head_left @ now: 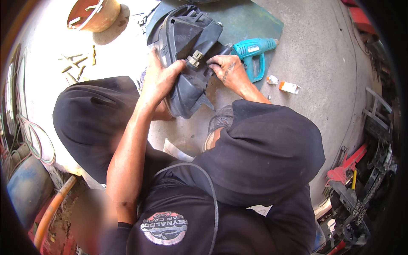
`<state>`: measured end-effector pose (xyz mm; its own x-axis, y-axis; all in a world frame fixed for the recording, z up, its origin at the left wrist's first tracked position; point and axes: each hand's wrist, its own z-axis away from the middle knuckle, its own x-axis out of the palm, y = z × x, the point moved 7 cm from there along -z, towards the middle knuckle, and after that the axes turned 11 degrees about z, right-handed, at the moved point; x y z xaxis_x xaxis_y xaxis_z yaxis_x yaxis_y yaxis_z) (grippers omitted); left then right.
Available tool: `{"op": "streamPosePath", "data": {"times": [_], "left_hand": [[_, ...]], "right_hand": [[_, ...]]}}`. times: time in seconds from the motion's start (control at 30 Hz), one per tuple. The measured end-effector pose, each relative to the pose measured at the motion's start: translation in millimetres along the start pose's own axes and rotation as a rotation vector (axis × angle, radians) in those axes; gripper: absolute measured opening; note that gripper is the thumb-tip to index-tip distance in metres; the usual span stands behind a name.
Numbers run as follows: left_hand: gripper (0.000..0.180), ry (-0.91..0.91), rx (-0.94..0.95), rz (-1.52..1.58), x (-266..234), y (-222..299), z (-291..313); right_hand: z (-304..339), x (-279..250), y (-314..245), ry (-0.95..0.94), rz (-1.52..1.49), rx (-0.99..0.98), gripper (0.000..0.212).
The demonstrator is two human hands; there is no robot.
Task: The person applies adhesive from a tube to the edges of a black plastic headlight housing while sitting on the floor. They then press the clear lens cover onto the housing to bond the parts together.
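A black car headlight housing (187, 38) is tilted between my legs with its back toward me. My left hand (161, 76) grips its left side, the thumb lying across the back. A pale bulb socket or connector (195, 58) sticks out of the housing between my two hands. On the right, my right hand (229, 70) has its fingers pinched together against the back of the housing; what they hold is too small and hidden to make out. Just beyond that hand lies a teal heat gun (253, 49), its nozzle pointing right.
Two small white-and-orange boxes, one a carton (289, 88), lie right of the heat gun. A dark green sheet (250, 21) is under the housing's far end. Pliers (94, 55) and other hand tools lie left, near a brown bucket (106, 19). Red-and-black metal equipment (350, 163) stands right.
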<state>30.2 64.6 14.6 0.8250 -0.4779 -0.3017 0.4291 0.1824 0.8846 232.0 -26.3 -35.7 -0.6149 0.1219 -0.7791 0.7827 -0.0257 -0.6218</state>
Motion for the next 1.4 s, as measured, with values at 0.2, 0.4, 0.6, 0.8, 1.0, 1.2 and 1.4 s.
{"op": "streamPosePath", "data": {"times": [0.2, 0.4, 0.6, 0.8, 1.0, 1.2, 1.4], "left_hand": [[0.090, 0.063, 0.054, -0.014, -3, -4, -2], [0.090, 0.072, 0.057, 0.001, -2, -9, -3], [0.104, 0.005, -0.014, 0.043, 0, -12, -4], [0.102, 0.024, -0.002, 0.014, -1, -7, -2], [0.099, 0.027, 0.009, 0.044, 0, -13, -6], [0.085, 0.007, -0.038, 0.146, -13, -33, -12], [0.081, -0.038, -0.145, 0.403, -27, -33, -2]], "right_hand": [[5, 0, -2, -0.032, -0.020, 0.023, 0.012], [10, 4, 0, 0.019, 0.061, -0.052, 0.010], [8, 2, -2, -0.013, 0.045, -0.023, 0.010], [8, 6, 1, 0.010, 0.050, 0.000, 0.011], [9, 0, 2, 0.024, 0.001, 0.020, 0.015], [27, -21, 41, 0.049, -0.456, 0.453, 0.016], [116, -33, 77, 0.271, -0.950, 0.707, 0.025]]}}
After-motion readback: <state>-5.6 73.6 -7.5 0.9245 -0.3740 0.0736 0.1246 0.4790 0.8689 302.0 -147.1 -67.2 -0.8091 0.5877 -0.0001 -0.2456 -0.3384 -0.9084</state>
